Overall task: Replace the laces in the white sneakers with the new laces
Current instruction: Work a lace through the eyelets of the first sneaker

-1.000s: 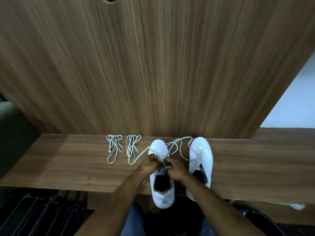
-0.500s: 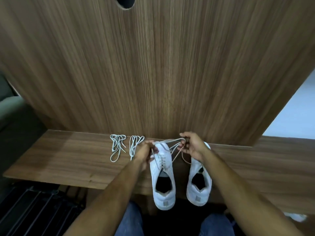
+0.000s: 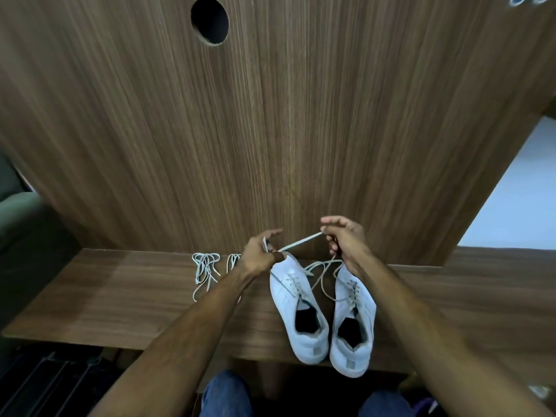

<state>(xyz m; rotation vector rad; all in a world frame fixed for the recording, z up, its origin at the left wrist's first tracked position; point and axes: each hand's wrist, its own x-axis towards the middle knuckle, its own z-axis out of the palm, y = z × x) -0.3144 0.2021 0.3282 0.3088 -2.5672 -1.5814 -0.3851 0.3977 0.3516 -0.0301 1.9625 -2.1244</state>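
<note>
Currently a white flat lace [image 3: 301, 243] is stretched taut between both hands above the toe of the left white leather sneaker [image 3: 296, 308]. Left hand [image 3: 260, 254] pinches one end right at that toe; right hand [image 3: 344, 239] has fingers curled round the other end, over the toe of the right white sneaker [image 3: 353, 323]. Slack loops of lace hang between the two toes. Both sneakers sit side by side on the brown wood-grain shelf [image 3: 120, 296], heels overhanging its near edge. Two bundled white spare laces [image 3: 206, 267] lie on the shelf beside the left sneaker, behind the left forearm. Dark round hole [image 3: 209, 20] in the wooden back panel, well above the sneakers.
</note>
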